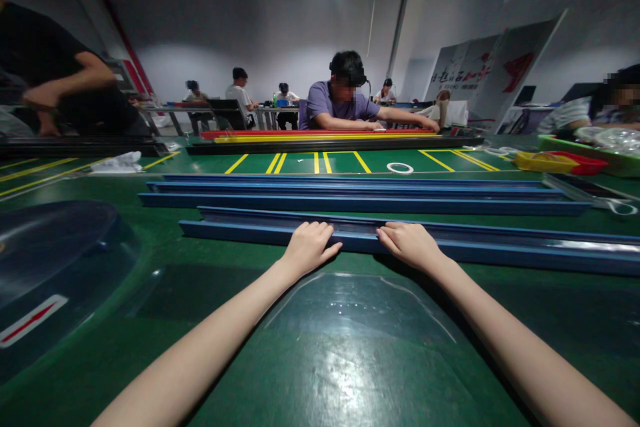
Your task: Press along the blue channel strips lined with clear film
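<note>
A long blue U-shaped plastic channel point(505, 253) lies crosswise on the green table point(210, 373), running out of view on the right. Near its middle, my left hand point(311, 245) is hooked over the front wall, fingers inside the channel and thumb along the outside. A short way to the right, my right hand point(411, 244) grips the same wall, its fingertips partly hidden. Between the two hands a stretch of the channel stays uncovered. Closer to me, between my forearms, lies a clear plastic sheet point(345, 310) with a curved edge.
Behind are more blue channels point(350, 203), a white ring point(400, 167) and red, yellow and black strips point(330, 145) before a co-worker point(345, 97). Yellow and red trays point(545, 161) stand right. A rounded transparent piece point(60, 260) with a red-marked label lies left.
</note>
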`<control>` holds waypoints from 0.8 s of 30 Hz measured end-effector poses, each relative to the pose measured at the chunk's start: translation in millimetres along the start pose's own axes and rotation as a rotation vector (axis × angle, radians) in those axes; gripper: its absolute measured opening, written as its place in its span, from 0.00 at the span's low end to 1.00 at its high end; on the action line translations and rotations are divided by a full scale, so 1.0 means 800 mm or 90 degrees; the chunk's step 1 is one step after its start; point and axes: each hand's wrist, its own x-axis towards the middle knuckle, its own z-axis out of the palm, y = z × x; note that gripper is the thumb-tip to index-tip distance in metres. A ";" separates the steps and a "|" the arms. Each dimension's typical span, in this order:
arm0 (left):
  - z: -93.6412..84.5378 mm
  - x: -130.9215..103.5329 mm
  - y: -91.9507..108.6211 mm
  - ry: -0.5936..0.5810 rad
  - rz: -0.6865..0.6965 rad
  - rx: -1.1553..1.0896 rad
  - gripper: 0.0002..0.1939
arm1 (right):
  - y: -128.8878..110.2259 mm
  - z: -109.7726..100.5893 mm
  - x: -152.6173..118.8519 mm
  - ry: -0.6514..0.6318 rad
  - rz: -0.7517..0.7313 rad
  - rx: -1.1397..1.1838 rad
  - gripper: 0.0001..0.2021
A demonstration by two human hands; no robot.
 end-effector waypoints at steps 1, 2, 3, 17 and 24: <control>0.000 0.000 0.000 -0.001 -0.001 0.001 0.16 | 0.000 0.000 0.000 0.000 0.000 0.000 0.24; 0.000 0.000 0.000 -0.001 -0.001 0.001 0.16 | 0.000 0.000 0.000 0.001 -0.001 0.001 0.24; 0.000 0.000 0.000 -0.001 -0.001 0.001 0.16 | 0.000 0.000 0.000 0.002 0.000 0.002 0.24; 0.000 0.000 0.000 0.005 0.000 0.005 0.16 | -0.001 -0.001 -0.001 -0.007 0.002 0.004 0.24; -0.001 0.000 0.001 -0.004 -0.002 -0.002 0.16 | -0.002 -0.004 0.000 -0.019 0.008 0.007 0.24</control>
